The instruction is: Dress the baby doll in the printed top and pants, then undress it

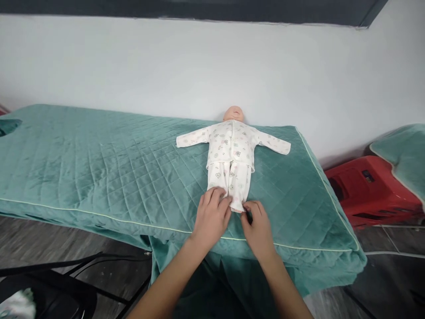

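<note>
A baby doll (233, 113) lies on its back near the far edge of a green quilted bed (99, 168), arms spread, dressed in a white printed top (232, 144) and matching trousers (229, 179). My left hand (212, 215) rests on the left trouser cuff, fingers curled over the fabric. My right hand (257, 223) pinches the right trouser cuff between thumb and fingertips. Both hands sit at the doll's feet, close to the bed's near edge.
A white wall runs behind the bed. A red plastic object (368, 188) stands on the floor at the right, beside another green-covered surface (405, 153). A black metal frame (66, 274) is at the lower left on the dark wooden floor.
</note>
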Demonstrator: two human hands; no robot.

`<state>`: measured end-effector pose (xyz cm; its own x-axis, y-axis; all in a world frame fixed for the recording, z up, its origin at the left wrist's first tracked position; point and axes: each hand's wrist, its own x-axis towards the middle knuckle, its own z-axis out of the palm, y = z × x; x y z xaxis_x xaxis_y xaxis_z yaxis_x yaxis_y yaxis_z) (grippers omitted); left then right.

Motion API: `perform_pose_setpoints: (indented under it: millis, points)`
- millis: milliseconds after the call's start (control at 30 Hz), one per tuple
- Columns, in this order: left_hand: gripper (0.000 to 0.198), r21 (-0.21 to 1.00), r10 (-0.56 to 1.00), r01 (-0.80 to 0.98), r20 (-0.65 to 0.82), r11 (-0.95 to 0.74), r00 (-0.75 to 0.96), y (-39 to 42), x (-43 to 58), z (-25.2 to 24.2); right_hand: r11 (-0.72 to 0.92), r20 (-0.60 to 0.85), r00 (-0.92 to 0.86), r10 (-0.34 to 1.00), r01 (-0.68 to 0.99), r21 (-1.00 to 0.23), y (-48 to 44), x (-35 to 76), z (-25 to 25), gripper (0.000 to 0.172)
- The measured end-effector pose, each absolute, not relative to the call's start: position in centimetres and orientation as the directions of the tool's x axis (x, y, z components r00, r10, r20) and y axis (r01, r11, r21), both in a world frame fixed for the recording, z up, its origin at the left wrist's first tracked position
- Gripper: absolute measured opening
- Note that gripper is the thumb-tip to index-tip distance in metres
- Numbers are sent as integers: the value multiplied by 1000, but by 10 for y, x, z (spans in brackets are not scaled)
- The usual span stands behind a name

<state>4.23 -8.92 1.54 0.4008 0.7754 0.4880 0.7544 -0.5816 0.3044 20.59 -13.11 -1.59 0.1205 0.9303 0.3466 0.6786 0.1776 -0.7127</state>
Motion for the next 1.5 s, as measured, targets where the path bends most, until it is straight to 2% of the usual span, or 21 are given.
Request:
perform_pose_setpoints:
  millis: [233,500,567,667,800,967,1100,1200,1367,1500]
  points:
    - [19,360,696,667,633,-652,338,-101,41,28,270,476,153,866,657,-704,-141,214,-5,13]
    - [20,357,676,624,619,-695,399,-105,48,24,224,435,120,893,718,-659,-147,213,-22,12]
    - [21,372,691,629,607,-683,391,-105,46,21,226,448,139,883,711,-666,-146,211,-20,17]
    - [27,394,713,636,592,-663,377,-105,40,15,242,473,147,869,706,-665,-143,206,-12,32]
    - [33,423,741,644,567,-638,361,-107,33,8,315,546,81,834,743,-591,-137,196,2,39]
    - [30,467,780,654,534,-595,328,-107,33,3,301,555,46,831,801,-517,-123,189,13,36]
    - [24,479,795,663,519,-576,315,-104,37,2,296,584,63,810,814,-499,-114,185,15,22]
    - [26,481,795,658,512,-579,325,-101,40,4,343,640,67,765,799,-495,-113,182,14,15]
    - [29,515,784,620,548,-592,293,-99,45,10,426,719,63,692,769,-476,-115,184,7,16]
    - [35,470,752,630,586,-618,301,-92,53,11,459,750,51,659,763,-455,-117,187,3,19]
